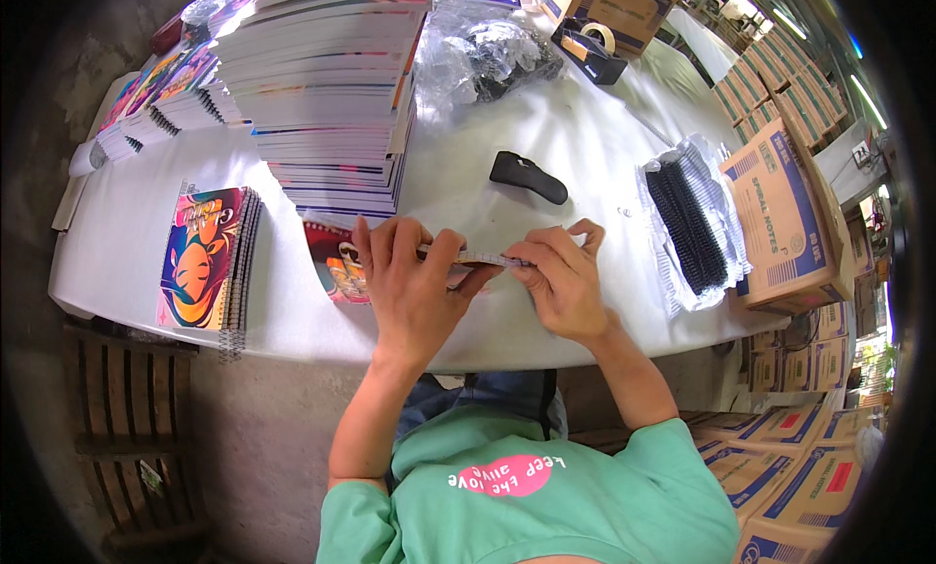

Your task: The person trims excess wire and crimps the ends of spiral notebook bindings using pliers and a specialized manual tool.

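Note:
Both my hands are above the near table edge, pinching a thin block of pages (478, 259) seen edge-on, with small marks along its edge. My left hand (414, 286) has its fingers closed on the left part of it. At the right end, the fingertips of my right hand (561, 281) are pressed together on the edge. A colourful printed cover (334, 262) shows beside my left hand; whether it belongs to the held pages, I cannot tell. Beyond my hands lies a black handheld tool (528, 177). Black spiral coils (687, 223) rest in white wrapping to the right.
A tall stack of printed sheets (322, 106) stands at the left back. Spiral notebooks (203, 259) are piled at the left. Clear plastic bags (478, 52), a tape dispenser (590, 49) and a cardboard box (785, 218) stand on the white-covered table (595, 125).

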The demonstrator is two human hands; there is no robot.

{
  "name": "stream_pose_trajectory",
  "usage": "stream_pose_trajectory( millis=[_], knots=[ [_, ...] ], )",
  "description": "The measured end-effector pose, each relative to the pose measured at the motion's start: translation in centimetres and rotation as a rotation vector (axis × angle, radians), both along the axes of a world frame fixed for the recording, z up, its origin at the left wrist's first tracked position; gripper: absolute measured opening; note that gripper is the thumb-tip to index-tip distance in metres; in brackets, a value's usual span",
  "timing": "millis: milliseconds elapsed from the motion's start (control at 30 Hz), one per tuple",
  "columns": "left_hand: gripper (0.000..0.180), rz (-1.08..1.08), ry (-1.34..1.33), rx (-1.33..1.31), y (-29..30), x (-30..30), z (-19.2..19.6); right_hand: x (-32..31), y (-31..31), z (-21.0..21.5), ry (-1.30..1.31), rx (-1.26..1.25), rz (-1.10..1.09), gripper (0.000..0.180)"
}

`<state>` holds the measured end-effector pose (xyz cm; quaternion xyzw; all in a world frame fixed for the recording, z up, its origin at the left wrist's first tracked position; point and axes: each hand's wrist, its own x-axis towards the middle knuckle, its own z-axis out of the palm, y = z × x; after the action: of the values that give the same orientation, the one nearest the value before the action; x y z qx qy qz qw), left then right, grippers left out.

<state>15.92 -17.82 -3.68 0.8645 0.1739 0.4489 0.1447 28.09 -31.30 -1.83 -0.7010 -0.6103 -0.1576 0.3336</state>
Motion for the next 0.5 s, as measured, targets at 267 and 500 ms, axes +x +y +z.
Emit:
stream_pose_trajectory(
  millis=[267, 500],
  knots=[
    [0.04, -0.17, 0.035, -0.077, 1.1, -2.0, 0.7, 7.8, 0.3, 1.9, 0.846, -0.28, 0.309, 0.027],
    [0.042, -0.072, 0.011, -0.037, -0.6, -2.7, -0.4, 13.0, 3.2, -8.2, -0.082, -0.547, -0.344, 0.055]
  ],
)
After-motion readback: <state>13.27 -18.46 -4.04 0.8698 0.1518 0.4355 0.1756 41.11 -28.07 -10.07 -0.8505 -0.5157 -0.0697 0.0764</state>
